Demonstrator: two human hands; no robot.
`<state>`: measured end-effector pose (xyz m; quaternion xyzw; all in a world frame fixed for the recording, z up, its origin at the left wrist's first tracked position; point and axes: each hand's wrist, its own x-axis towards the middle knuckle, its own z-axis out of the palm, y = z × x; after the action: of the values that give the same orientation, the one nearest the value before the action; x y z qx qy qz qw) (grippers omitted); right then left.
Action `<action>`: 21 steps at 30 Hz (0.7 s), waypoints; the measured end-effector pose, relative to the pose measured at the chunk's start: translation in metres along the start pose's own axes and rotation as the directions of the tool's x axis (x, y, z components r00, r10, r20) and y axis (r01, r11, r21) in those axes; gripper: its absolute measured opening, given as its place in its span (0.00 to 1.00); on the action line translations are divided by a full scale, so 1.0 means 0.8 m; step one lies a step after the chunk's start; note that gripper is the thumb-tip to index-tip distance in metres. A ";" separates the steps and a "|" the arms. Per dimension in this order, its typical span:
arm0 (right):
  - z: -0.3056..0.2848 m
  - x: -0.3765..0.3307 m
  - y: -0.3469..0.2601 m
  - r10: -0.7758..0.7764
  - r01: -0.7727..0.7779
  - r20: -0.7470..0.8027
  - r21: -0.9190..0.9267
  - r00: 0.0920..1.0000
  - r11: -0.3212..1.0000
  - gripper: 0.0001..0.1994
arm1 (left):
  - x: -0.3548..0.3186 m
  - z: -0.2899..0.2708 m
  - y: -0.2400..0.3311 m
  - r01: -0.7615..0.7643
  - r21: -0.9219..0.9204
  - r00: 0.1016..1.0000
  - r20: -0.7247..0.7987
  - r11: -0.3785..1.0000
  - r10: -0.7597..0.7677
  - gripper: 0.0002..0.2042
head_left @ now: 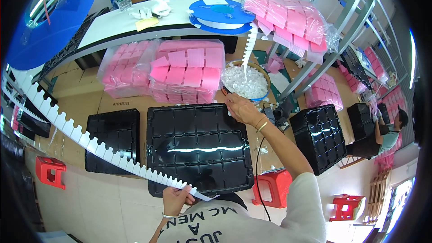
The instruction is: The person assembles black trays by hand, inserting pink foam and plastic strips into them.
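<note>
A long white toothed strip (101,152) runs down from the large blue reel (67,27) at the upper left to my left hand (176,200). Thumb and fingers of that hand pinch the strip near its end, in front of my body. Before me lies a black moulded plastic tray (200,137) with shallow compartments. My right hand (244,109) is at the tray's far right corner, beside a round tub (267,81) filled with small white pieces (243,83). Its fingers are bent together. Whatever they hold, if anything, is too small to make out.
Bagged pink foam blocks (186,72) stand behind the tray. A black tray (112,139) lies left, a stack of trays (318,137) right. From a blue reel (220,14) on the shelf another strip hangs to the tub. Red stools (272,189) stand below; a person (389,137) works far right.
</note>
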<state>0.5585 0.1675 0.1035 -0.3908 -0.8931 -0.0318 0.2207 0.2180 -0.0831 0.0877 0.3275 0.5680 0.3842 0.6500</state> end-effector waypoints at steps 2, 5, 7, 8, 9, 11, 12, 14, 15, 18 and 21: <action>0.000 0.001 0.001 -0.067 0.066 -0.034 -0.039 0.997 0.997 0.05 | 0.003 0.000 -0.001 -0.009 -0.010 1.000 0.007 1.000 0.009 0.09; 0.000 0.000 0.002 -0.032 0.032 0.029 0.003 0.999 0.999 0.06 | 0.002 0.000 0.003 0.017 0.005 1.000 0.006 1.000 -0.017 0.09; -0.002 0.005 -0.005 -0.092 0.093 0.025 -0.042 0.995 0.995 0.06 | 0.003 -0.001 0.001 0.011 0.001 1.000 0.007 1.000 -0.011 0.09; 0.000 0.004 -0.003 -0.092 0.093 0.023 -0.042 0.995 0.995 0.06 | 0.003 -0.001 0.001 0.005 -0.003 1.000 0.009 1.000 -0.005 0.09; 0.002 0.000 -0.001 -0.077 0.077 -0.002 -0.039 0.997 0.996 0.06 | 0.003 0.001 0.003 0.004 -0.001 1.000 0.012 1.000 -0.004 0.09; 0.007 -0.005 0.004 -0.059 0.058 -0.028 -0.038 0.998 0.998 0.06 | 0.001 0.005 0.006 0.003 0.004 1.000 0.000 1.000 -0.003 0.09; 0.010 -0.003 0.002 -0.051 0.049 -0.063 -0.042 0.997 0.998 0.05 | 0.001 0.004 0.004 0.003 0.005 1.000 0.002 1.000 -0.003 0.09; 0.008 -0.008 -0.002 -0.039 0.035 -0.098 -0.048 0.994 0.998 0.05 | 0.001 0.001 -0.001 -0.030 -0.007 0.999 0.012 1.000 0.031 0.10; 0.005 -0.009 -0.006 -0.038 0.037 -0.071 -0.009 0.997 0.999 0.04 | 0.000 0.001 0.000 -0.033 -0.007 0.999 0.011 0.999 0.033 0.10; -0.016 -0.026 -0.043 0.047 -0.044 -0.013 0.154 0.999 0.987 0.04 | -0.005 -0.001 0.002 0.000 0.015 1.000 -0.004 1.000 0.000 0.10; -0.029 -0.048 -0.125 0.291 -0.218 -0.067 0.509 0.954 0.832 0.05 | -0.007 -0.005 -0.003 -0.033 -0.040 0.999 -0.002 0.999 0.033 0.09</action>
<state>0.5187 0.0670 0.1197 -0.4331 -0.7929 0.2008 0.3785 0.2142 -0.0890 0.0877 0.3234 0.5554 0.4062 0.6495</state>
